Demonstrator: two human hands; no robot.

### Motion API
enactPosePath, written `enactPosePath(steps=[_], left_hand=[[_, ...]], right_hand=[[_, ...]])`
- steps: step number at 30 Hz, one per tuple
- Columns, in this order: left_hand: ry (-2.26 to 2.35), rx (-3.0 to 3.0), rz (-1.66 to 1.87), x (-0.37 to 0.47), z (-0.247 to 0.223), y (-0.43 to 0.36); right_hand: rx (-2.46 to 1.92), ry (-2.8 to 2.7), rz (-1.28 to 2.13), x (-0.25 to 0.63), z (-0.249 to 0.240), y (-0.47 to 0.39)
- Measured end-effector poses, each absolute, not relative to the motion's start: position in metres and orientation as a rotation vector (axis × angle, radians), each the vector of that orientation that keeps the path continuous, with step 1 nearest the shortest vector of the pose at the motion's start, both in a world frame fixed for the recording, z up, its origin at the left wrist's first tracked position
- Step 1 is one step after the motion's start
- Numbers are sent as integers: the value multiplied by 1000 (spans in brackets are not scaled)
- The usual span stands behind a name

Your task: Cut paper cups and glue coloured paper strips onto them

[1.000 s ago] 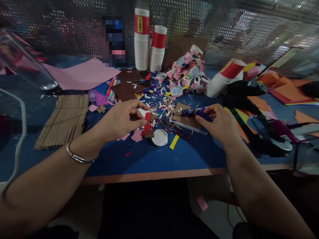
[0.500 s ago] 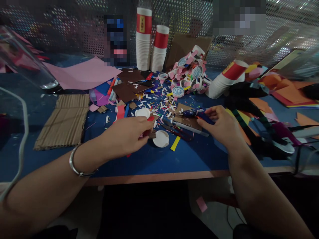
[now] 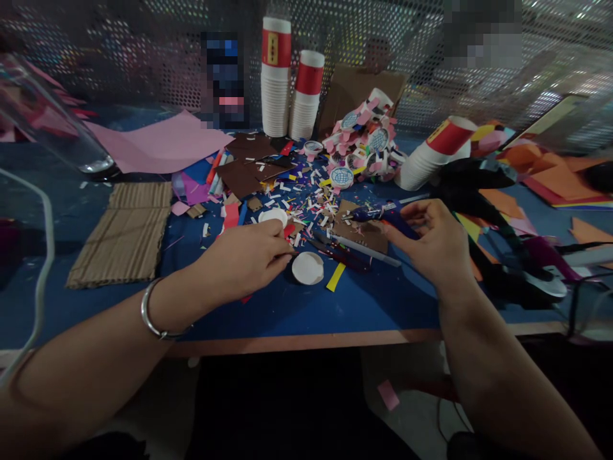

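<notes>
Fingers pressed together, my left hand [image 3: 253,255] is just left of a white paper disc [image 3: 308,268]; it pinches something small and dark that I cannot make out. Another white disc [image 3: 272,218] lies beyond its knuckles. My right hand [image 3: 428,239] is closed around the handle of a blue glue gun [image 3: 373,213], whose nozzle points left over a piece of brown cardboard [image 3: 352,230]. Below the glue gun lie a clear-and-white stick [image 3: 368,250] and dark scissors [image 3: 347,255]. A yellow strip [image 3: 336,277] rests right of the nearer disc.
Paper cup stacks [image 3: 275,83] stand at the back, beside a heap of pink-and-white cup pieces [image 3: 366,140]. Corrugated cardboard [image 3: 122,236] lies left, below pink paper [image 3: 163,144]. Another cup stack [image 3: 435,153] leans at right, near black material [image 3: 498,236] and orange paper [image 3: 550,172].
My left hand has turned slightly, its fingers closer together near the nearer disc. The glue gun and my right hand have shifted slightly, with the nozzle a little lower.
</notes>
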State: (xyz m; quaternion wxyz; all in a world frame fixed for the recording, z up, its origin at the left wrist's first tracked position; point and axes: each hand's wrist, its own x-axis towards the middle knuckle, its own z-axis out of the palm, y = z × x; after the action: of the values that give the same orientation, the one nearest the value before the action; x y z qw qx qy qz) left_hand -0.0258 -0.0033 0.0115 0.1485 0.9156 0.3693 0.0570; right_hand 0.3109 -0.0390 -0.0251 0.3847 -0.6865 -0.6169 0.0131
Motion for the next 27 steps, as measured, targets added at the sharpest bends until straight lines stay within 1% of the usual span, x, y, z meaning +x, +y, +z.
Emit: enactPosePath(steps=[2,4,7,10,18,27], left_hand=[[1042,2488,386,-27,11,-1],[1081,2202,517,-25,12,1],[1092,1745,510,-19,16,1],[1080,1513,484,-11,17,0],[1042,1328,416,-3,11,0],[1051,1434,503,-1,14,-4]], right_hand=[[-1739,-1567,40,309,-25,-40],[-1719,-1562,32,306,-25,-42],[-1645,-1572,11,296,-24,-46],[-1586,-1593,-46,285,-20,-51],[-1498,-1683,-195,277,-18,-59],[-1379,-1746,-271,279,-20,-59]])
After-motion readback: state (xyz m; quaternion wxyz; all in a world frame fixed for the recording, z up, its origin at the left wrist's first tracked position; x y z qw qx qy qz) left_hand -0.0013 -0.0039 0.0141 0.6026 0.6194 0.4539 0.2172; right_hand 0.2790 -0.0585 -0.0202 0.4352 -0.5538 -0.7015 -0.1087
